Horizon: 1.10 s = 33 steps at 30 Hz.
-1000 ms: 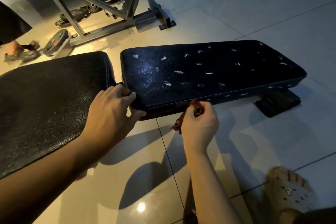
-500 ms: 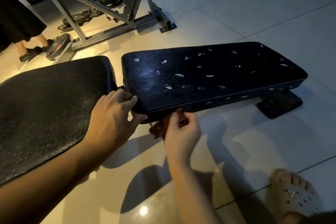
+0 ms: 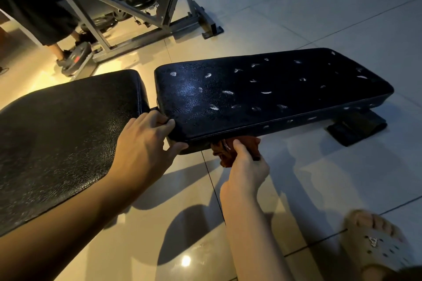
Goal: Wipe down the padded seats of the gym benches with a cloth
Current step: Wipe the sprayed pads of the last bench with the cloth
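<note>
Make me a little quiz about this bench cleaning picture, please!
1. True or false: the right hand presses the crumpled reddish-brown cloth on the top of the long black padded seat.
2. Which part of that seat does the left hand hold? A: its near corner. B: its far end. C: the middle of its top.
3. Fill in the gap: the top of the seat is dotted with small ___ marks.

Key
1. False. The cloth is at the seat's lower front edge.
2. A.
3. White.
</note>
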{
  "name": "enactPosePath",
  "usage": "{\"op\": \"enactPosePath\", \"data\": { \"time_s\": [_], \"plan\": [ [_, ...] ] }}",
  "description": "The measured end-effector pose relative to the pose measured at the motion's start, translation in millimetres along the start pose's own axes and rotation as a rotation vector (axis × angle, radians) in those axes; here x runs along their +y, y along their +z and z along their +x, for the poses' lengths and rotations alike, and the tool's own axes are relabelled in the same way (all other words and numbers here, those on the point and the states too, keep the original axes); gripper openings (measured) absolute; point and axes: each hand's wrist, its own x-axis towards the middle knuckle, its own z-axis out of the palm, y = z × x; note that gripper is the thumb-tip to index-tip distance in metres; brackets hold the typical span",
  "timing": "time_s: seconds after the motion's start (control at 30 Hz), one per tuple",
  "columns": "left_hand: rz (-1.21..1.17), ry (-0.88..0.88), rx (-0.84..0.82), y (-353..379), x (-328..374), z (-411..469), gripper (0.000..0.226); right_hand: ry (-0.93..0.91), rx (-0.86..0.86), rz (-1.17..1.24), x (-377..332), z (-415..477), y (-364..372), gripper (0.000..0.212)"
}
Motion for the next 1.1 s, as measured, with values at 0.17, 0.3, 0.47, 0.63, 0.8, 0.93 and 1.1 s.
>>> {"op": "enactPosePath", "data": {
  "time_s": [0.17, 0.3, 0.47, 0.63, 0.8, 0.93, 1.1],
  "plan": [
    [-0.004, 0.007, 0.022, 2.0, -0.9, 0.2, 0.047, -0.053, -0.086, -0.065, 5.7, -14.6, 9.0, 0.013],
    [0.01, 0.014, 0.018, 1.7, -2.6, 0.5, 0.048, -0.022, -0.25, -0.119, 24.8, -45.1, 17.5, 0.018],
    [-0.012, -0.015, 0.001, 2.6, -0.9, -0.6, 0.05, -0.133, -0.021, 0.0, 5.0, -2.8, 10.3, 0.013],
    [0.003, 0.003, 0.017, 3.1, -4.3, -1.2, 0.056, -0.023, -0.22, -0.132, 32.7, -34.5, 16.5, 0.014],
    [-0.017, -0.01, 0.026, 3.5, -1.0, -0.3, 0.052, -0.112, -0.046, -0.068, 22.1, -0.7, 12.6, 0.013],
    [-0.01, 0.012, 0.025, 2.6, -3.9, -1.6, 0.061, -0.053, -0.225, -0.112, 34.3, -35.2, 21.6, 0.014],
    [-0.012, 0.005, 0.016, 2.2, -2.5, 0.5, 0.058, -0.057, -0.099, -0.137, 33.6, -1.4, 12.4, 0.016]
  ]
}}
